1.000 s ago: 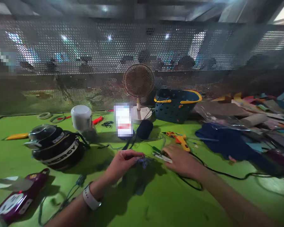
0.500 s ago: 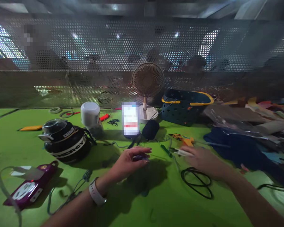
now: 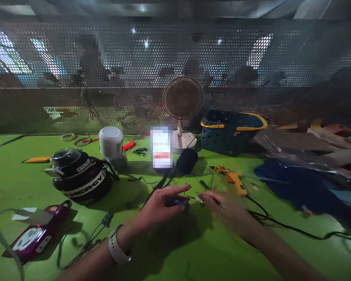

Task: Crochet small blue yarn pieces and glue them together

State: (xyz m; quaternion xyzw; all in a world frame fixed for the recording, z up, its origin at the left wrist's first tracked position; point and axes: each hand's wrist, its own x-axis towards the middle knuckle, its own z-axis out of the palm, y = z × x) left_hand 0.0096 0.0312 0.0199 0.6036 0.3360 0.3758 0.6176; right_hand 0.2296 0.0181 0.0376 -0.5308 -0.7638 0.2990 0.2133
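From my remote seat, the green table (image 3: 222, 257) fills most of what I see. At its far edge stands a dark basket (image 3: 219, 138), with a fan (image 3: 183, 99) to its left facing this way, presumably for air. A black bottle (image 3: 87, 183) lies well left, leaving the near middle free for both hands.

My left hand (image 3: 158, 205) and right hand (image 3: 226, 207) meet there, fingertips near each other. Just beyond, a lit screen (image 3: 161, 148) stands upright toward me, I'd guess for easy viewing, its content obscured. The yellow glue gun (image 3: 232, 181) lies just beyond my right hand, likely for quick reach.

Smallest is the bluish piece (image 3: 179, 202), in the left hand: thumb and fingers curl around it, index stretched out over it, perhaps steadying it. My right fingertips are closed on a slim white tool (image 3: 196, 199), tip aimed left at the piece; whether they touch, I can't tell.
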